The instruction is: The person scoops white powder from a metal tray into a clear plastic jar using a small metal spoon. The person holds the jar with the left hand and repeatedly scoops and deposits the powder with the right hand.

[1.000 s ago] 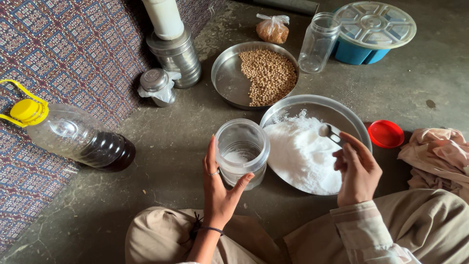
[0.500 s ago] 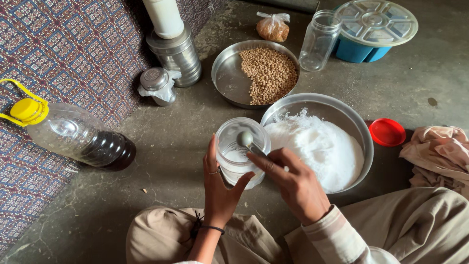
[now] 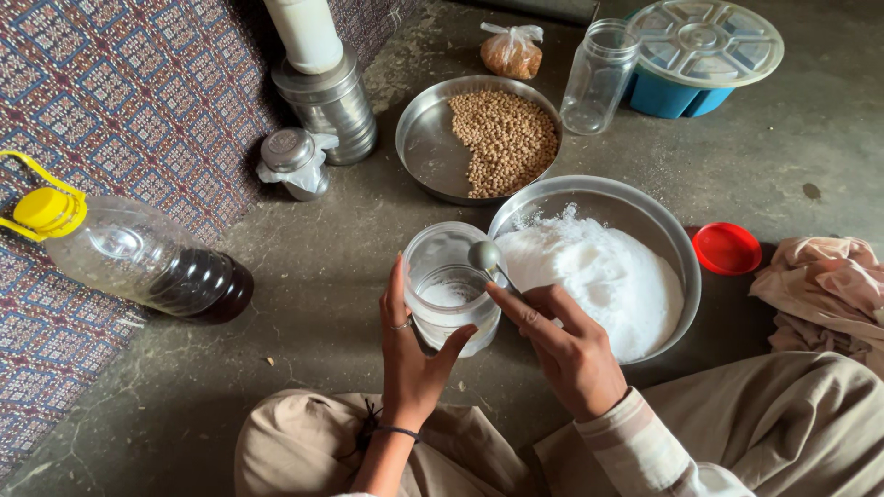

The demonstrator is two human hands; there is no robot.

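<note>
Clear plastic jar point(image 3: 453, 285), w/ a little white powder at the bottom, is stood upright on the concrete floor point(image 3: 322, 267) near the rug's edge, touching the rim of the steel bowl point(image 3: 645, 216) of white powder; it's cupped by the left hand point(image 3: 412, 354), fingers half-curled round its near wall. A metal spoon point(image 3: 485, 257) is pinched by the handle in the right hand point(image 3: 564, 345), fingers closed on it, scoop held over the jar's rim on the bowl side. Behind: steel plate of chickpeas point(image 3: 479, 138), empty glass jar point(image 3: 600, 78); oil bottle point(image 3: 138, 258) is laid on the rug point(image 3: 120, 101), red lid point(image 3: 727, 248) beside the bowl.
</note>
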